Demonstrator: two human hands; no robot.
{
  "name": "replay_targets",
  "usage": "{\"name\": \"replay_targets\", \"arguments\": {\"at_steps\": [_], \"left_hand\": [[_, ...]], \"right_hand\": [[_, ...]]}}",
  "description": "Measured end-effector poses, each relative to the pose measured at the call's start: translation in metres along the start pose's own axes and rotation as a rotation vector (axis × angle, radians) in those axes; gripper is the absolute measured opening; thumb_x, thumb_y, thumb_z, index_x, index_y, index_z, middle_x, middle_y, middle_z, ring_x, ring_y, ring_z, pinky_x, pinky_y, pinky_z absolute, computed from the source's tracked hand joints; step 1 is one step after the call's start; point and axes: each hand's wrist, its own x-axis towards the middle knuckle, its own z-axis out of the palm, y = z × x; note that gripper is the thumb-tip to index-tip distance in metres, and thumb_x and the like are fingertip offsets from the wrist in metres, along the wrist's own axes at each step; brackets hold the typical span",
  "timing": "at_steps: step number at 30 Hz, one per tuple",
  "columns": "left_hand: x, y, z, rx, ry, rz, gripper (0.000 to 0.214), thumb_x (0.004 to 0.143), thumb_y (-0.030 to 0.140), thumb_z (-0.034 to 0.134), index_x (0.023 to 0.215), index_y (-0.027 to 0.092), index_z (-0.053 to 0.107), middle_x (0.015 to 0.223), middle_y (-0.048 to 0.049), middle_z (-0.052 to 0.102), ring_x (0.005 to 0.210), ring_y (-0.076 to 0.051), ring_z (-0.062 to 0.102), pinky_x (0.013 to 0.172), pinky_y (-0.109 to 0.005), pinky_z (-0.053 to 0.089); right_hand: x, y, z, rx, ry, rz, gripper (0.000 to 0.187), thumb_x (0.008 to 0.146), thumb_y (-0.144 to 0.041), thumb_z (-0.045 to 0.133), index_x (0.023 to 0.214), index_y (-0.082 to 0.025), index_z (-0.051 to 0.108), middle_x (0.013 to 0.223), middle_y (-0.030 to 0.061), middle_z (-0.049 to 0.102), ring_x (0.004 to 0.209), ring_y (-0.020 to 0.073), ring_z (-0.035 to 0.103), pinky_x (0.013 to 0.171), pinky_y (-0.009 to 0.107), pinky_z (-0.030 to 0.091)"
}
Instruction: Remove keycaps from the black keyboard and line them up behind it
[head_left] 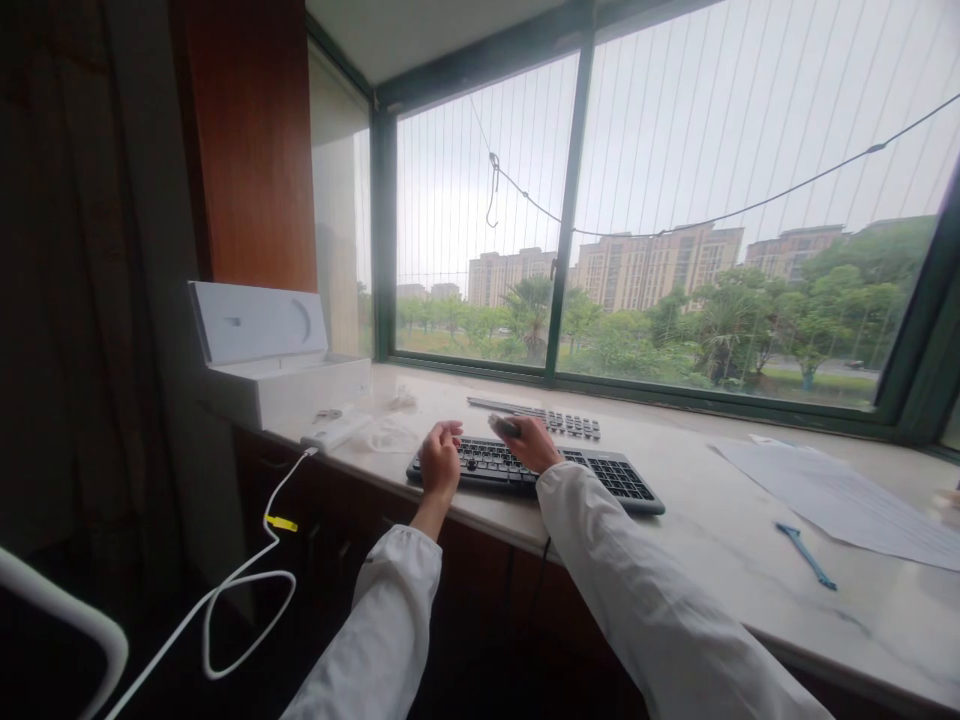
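A black keyboard (pixel 600 478) lies on the pale stone window counter (pixel 705 520). My left hand (pixel 439 458) hovers at the keyboard's left end with its fingers curled loosely, and nothing shows in it. My right hand (pixel 527 440) is over the middle of the keys, closed round a small dark object (pixel 504 426) that I cannot name. Both arms wear white sleeves. A second flat strip of keys (pixel 544 417) lies just behind the keyboard.
An open white box (pixel 270 365) stands at the counter's left end, with a white power strip (pixel 334 432) and a white cable (pixel 240 590) hanging down. Clear plastic wrap (pixel 390 432) lies nearby. Papers (pixel 840 495) and a blue strip (pixel 806 555) lie to the right.
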Motion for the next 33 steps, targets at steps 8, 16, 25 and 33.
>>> {"name": "replay_targets", "arguments": {"at_steps": [8, 16, 25, 33], "left_hand": [[0.001, -0.004, 0.0, -0.058, 0.049, -0.022, 0.029, 0.085, 0.023, 0.038, 0.086, 0.021, 0.068, 0.081, -0.001, 0.069, 0.07, -0.015, 0.061, 0.068, -0.025, 0.047], [-0.002, -0.001, 0.002, -0.029, -0.01, 0.043, 0.025, 0.088, 0.023, 0.043, 0.091, 0.022, 0.067, 0.083, -0.0017, 0.071, 0.074, -0.015, 0.064, 0.074, -0.028, 0.048], [-0.007, 0.005, 0.0, -0.082, -0.152, 0.196, 0.027, 0.083, 0.035, 0.063, 0.108, 0.024, 0.066, 0.091, -0.0031, 0.073, 0.075, -0.014, 0.066, 0.072, -0.027, 0.051], [-0.006, 0.005, -0.001, -0.041, -0.153, 0.211, 0.033, 0.079, 0.048, 0.065, 0.099, 0.023, 0.07, 0.086, -0.0034, 0.072, 0.068, -0.014, 0.063, 0.064, -0.025, 0.049]], "right_hand": [[-0.008, -0.02, 0.01, -0.346, -0.409, -0.088, 0.027, 0.076, -0.051, 0.065, 0.085, -0.027, 0.073, 0.07, 0.0029, 0.067, 0.065, 0.0154, 0.058, 0.059, 0.023, 0.032], [0.003, -0.006, 0.01, -0.198, -0.255, 0.041, 0.056, 0.081, -0.064, 0.05, 0.064, -0.014, 0.067, 0.053, -0.0017, 0.045, 0.056, 0.0102, 0.038, 0.055, 0.024, 0.027], [0.008, -0.009, 0.003, 0.2, -0.217, 0.238, 0.059, 0.078, -0.067, 0.049, 0.091, -0.015, 0.075, 0.054, -0.0022, 0.044, 0.056, 0.0122, 0.04, 0.058, 0.026, 0.033], [0.008, -0.004, 0.006, 0.139, -0.232, 0.295, 0.055, 0.076, -0.066, 0.052, 0.078, -0.016, 0.074, 0.052, -0.0021, 0.041, 0.053, 0.0108, 0.036, 0.054, 0.025, 0.029]]}}
